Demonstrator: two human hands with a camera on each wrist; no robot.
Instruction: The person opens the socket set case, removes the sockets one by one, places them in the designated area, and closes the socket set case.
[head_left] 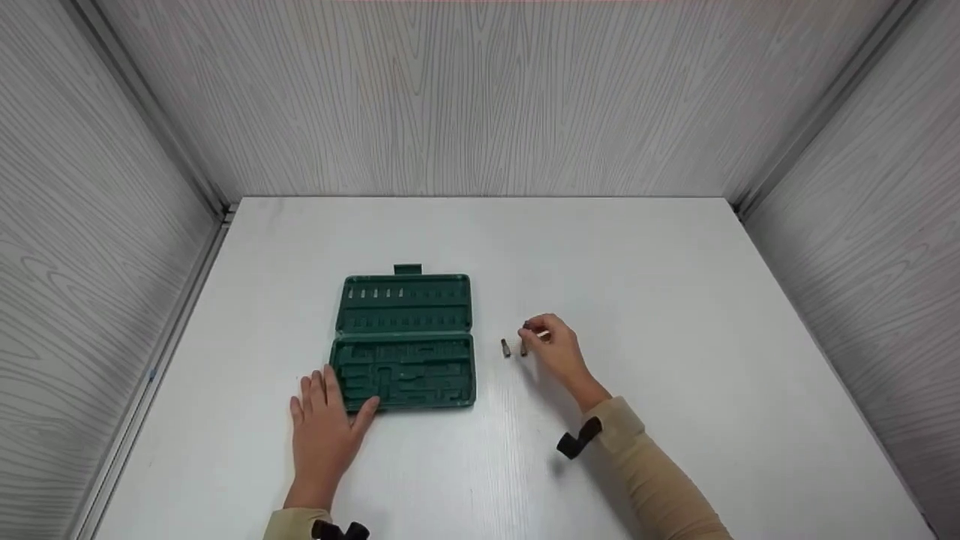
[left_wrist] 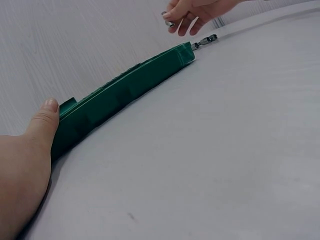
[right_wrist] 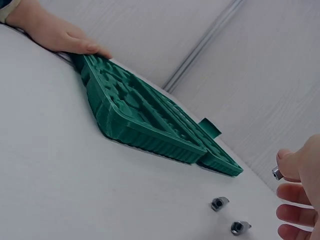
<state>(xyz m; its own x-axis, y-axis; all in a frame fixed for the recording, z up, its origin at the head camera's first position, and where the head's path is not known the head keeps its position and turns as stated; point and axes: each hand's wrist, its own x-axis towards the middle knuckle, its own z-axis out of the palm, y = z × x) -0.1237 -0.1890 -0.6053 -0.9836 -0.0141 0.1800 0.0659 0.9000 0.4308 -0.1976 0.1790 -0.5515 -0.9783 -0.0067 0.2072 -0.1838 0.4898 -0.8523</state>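
A green plastic tool case (head_left: 403, 334) lies unfolded flat on the white table, its moulded slots facing up. Several small silver bits (head_left: 375, 293) stand in a row in its far half. My left hand (head_left: 324, 431) rests against the near left corner, thumb (left_wrist: 44, 120) on the front side and fingers along the left side. To the right of the case, my right hand (head_left: 553, 346) pinches a small metal socket bit (right_wrist: 277, 173) between thumb and fingertips, above the table. Two more socket bits, one (right_wrist: 219, 203) nearer the case and another (right_wrist: 240, 228), lie below that hand.
The case's latch tab (head_left: 408, 268) sticks out at its far edge. Grey wood-grain panels stand behind the table (head_left: 645, 262) and on both sides. A dark wrist camera (head_left: 579, 439) is strapped to the right sleeve.
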